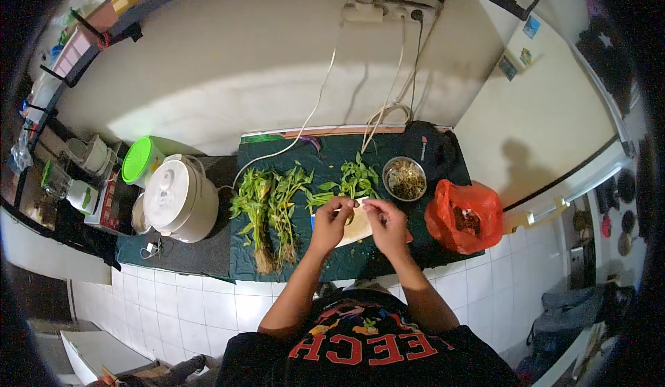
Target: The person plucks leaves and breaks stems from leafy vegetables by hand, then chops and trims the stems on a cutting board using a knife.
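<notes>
Head view: left hand (332,222) and right hand (388,224), fingers narrowed, grip contents indistinct, above pale board (357,230) toward tabletop's (322,266) front edge; step seemingly picking leafy greens (359,176), next calling for close pinching.

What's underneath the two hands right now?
A pale flat board shows between the left hand and right hand, on a dark green cloth. Whatever lies directly beneath the palms is covered, so I can't tell.

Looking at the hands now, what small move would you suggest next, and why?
I would perhaps move the left hand to the small leafy pile: it lies just beyond, while the right hand is partly over the pale board.
</notes>
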`<action>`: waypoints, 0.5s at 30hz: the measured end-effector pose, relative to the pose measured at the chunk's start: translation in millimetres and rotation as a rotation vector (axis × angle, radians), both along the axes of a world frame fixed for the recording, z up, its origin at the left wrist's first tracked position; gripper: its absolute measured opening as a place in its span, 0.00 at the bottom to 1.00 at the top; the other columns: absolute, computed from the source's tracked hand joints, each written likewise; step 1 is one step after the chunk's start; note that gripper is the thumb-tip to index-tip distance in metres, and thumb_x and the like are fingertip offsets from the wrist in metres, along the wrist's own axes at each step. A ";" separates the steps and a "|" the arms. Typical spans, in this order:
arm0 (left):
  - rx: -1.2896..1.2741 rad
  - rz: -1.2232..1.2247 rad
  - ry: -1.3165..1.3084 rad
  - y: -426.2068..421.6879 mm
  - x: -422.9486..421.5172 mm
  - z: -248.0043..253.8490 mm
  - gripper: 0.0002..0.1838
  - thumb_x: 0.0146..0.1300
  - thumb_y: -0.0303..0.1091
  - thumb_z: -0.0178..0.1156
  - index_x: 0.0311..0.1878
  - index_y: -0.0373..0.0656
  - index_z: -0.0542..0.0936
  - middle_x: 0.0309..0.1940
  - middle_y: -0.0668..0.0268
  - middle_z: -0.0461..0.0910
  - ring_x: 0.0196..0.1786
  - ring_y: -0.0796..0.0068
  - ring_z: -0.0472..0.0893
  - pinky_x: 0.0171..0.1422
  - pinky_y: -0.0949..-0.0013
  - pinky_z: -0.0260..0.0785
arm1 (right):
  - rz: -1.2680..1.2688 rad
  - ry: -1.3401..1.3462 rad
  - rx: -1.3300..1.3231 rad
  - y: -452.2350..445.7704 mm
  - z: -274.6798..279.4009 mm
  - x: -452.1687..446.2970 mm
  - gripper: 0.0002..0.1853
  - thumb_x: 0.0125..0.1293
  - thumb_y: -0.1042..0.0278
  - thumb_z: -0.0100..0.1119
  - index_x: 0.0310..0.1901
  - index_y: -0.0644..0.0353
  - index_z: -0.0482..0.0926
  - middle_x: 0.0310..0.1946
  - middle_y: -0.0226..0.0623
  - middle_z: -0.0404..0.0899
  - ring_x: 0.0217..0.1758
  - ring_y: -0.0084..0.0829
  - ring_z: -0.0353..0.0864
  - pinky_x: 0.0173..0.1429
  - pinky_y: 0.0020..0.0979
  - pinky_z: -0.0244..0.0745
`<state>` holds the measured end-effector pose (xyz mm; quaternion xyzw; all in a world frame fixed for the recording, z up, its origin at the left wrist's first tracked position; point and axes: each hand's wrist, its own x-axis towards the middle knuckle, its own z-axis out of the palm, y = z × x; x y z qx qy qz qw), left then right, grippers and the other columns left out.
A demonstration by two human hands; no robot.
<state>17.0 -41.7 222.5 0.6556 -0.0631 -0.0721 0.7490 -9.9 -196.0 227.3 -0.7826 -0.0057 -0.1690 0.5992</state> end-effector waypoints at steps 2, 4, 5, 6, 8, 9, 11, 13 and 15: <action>0.117 -0.050 -0.150 8.5 -2.8 4.1 0.10 0.71 0.35 0.58 0.42 0.37 0.82 0.35 0.66 0.81 0.35 0.80 0.78 0.40 0.74 0.69 | 0.099 0.116 -0.046 -5.4 31.5 -2.7 0.12 0.67 0.65 0.62 0.48 0.61 0.83 0.35 0.33 0.85 0.31 0.21 0.79 0.35 0.25 0.71; 0.124 -0.119 -0.116 15.4 -7.8 6.9 0.11 0.72 0.36 0.57 0.42 0.38 0.82 0.37 0.67 0.82 0.38 0.79 0.77 0.43 0.73 0.70 | 0.161 0.132 0.044 -6.2 25.9 1.9 0.13 0.68 0.63 0.63 0.48 0.63 0.84 0.37 0.31 0.86 0.33 0.19 0.79 0.37 0.24 0.72; 0.137 -0.153 -0.147 17.8 -10.7 7.6 0.12 0.72 0.37 0.57 0.42 0.38 0.82 0.36 0.68 0.82 0.37 0.80 0.77 0.43 0.74 0.70 | 0.207 0.180 0.087 -6.7 22.0 3.9 0.14 0.67 0.64 0.64 0.48 0.64 0.84 0.37 0.31 0.86 0.34 0.18 0.79 0.38 0.23 0.73; 0.151 -0.184 -0.180 20.8 -14.3 11.7 0.12 0.72 0.37 0.56 0.43 0.38 0.82 0.36 0.68 0.82 0.37 0.80 0.77 0.42 0.74 0.69 | 0.256 0.226 0.130 -3.0 26.5 4.4 0.14 0.67 0.64 0.64 0.48 0.65 0.84 0.37 0.31 0.86 0.35 0.18 0.79 0.39 0.23 0.73; 0.106 -0.242 -0.046 27.9 -22.8 20.4 0.13 0.73 0.39 0.56 0.43 0.38 0.82 0.35 0.70 0.81 0.35 0.82 0.75 0.41 0.75 0.67 | 0.255 0.299 0.183 3.4 37.0 -1.9 0.12 0.66 0.68 0.65 0.45 0.67 0.84 0.33 0.29 0.84 0.38 0.16 0.77 0.44 0.21 0.70; 0.121 -0.256 -0.020 30.8 -28.2 28.5 0.13 0.73 0.39 0.56 0.43 0.39 0.82 0.34 0.71 0.81 0.35 0.83 0.74 0.41 0.75 0.66 | 0.254 0.303 0.168 6.2 36.6 -4.9 0.12 0.66 0.67 0.65 0.45 0.67 0.85 0.33 0.28 0.84 0.38 0.16 0.76 0.43 0.21 0.70; 0.113 -0.272 0.004 36.3 -35.1 26.8 0.14 0.73 0.40 0.56 0.43 0.40 0.83 0.33 0.72 0.81 0.35 0.84 0.72 0.40 0.76 0.64 | 0.251 0.321 0.127 10.4 33.4 -10.7 0.12 0.67 0.66 0.64 0.44 0.67 0.85 0.33 0.28 0.84 0.36 0.15 0.76 0.42 0.21 0.70; 0.132 -0.283 -0.020 41.8 -40.0 24.5 0.14 0.73 0.40 0.56 0.43 0.39 0.83 0.33 0.72 0.81 0.35 0.84 0.72 0.41 0.76 0.65 | 0.232 0.342 0.160 16.5 32.8 -19.4 0.12 0.67 0.66 0.64 0.45 0.67 0.85 0.33 0.27 0.84 0.36 0.15 0.75 0.42 0.21 0.70; 0.153 -0.298 -0.055 45.6 -42.4 24.7 0.14 0.73 0.40 0.56 0.42 0.39 0.83 0.33 0.72 0.82 0.36 0.84 0.72 0.41 0.76 0.65 | 0.211 0.336 0.231 20.6 29.9 -24.4 0.13 0.67 0.65 0.65 0.45 0.66 0.85 0.33 0.26 0.84 0.36 0.15 0.75 0.41 0.20 0.70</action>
